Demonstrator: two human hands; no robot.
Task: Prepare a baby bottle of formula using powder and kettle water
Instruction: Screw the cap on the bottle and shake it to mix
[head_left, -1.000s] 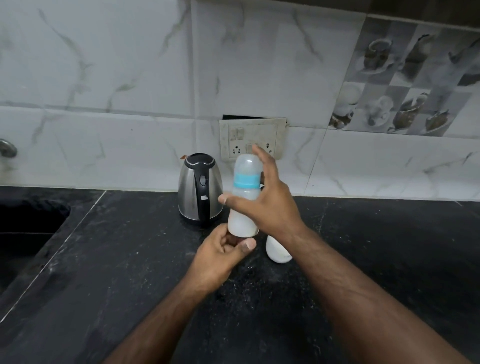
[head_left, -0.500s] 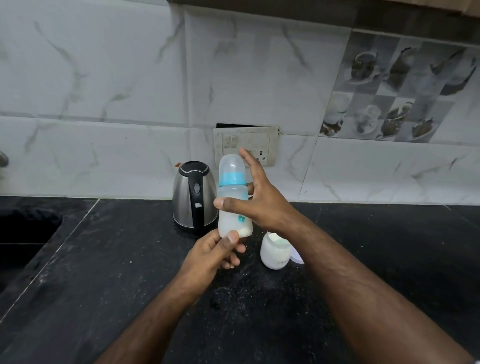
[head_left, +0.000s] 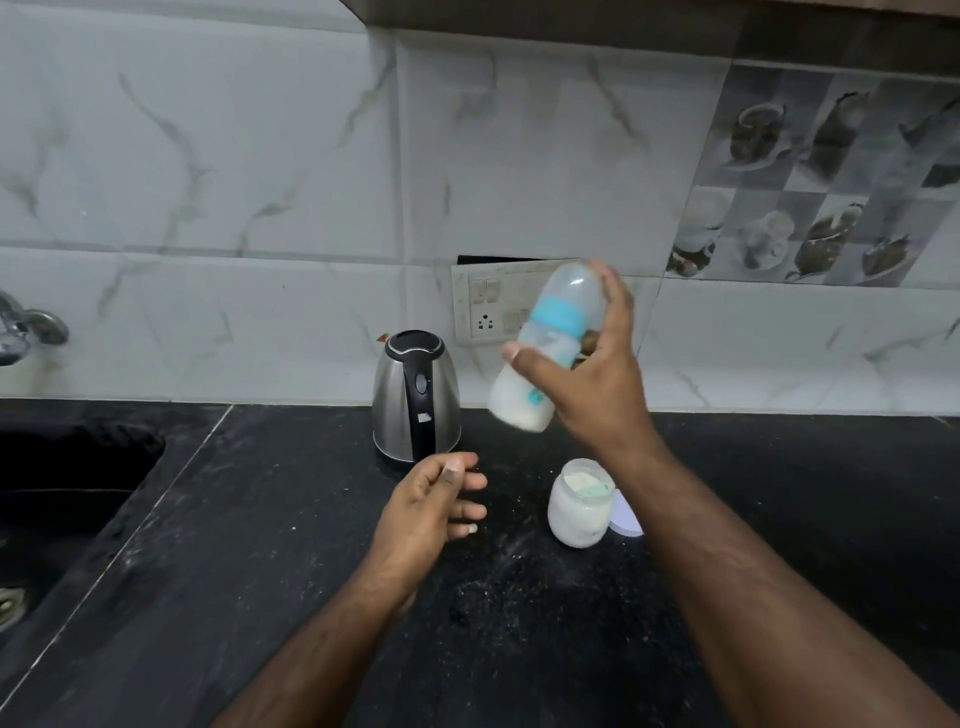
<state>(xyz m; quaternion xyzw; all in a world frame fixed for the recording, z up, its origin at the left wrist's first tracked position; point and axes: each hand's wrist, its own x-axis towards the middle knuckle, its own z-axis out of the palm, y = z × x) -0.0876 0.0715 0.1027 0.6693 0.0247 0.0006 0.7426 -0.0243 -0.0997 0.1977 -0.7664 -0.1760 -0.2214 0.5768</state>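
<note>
My right hand (head_left: 587, 374) grips a capped baby bottle (head_left: 545, 348) with a blue ring and whitish liquid inside, lifted above the counter and tilted with its cap to the upper right. My left hand (head_left: 431, 504) hovers lower down, fingers loosely curled, holding nothing. A steel kettle (head_left: 415, 397) with a black handle stands by the wall, left of the bottle. A small open jar of white powder (head_left: 579, 501) sits on the counter under my right wrist, its pale lid (head_left: 626, 517) lying just right of it.
The black stone counter (head_left: 519, 597) is dusted with spilled powder. A dark sink (head_left: 57, 493) lies at the left with a tap (head_left: 26, 327) above it. A wall socket plate (head_left: 488, 306) sits behind the bottle.
My left hand has let go of the bottle's base and dropped away. My right hand has raised the bottle and tipped it from upright to slanted.
</note>
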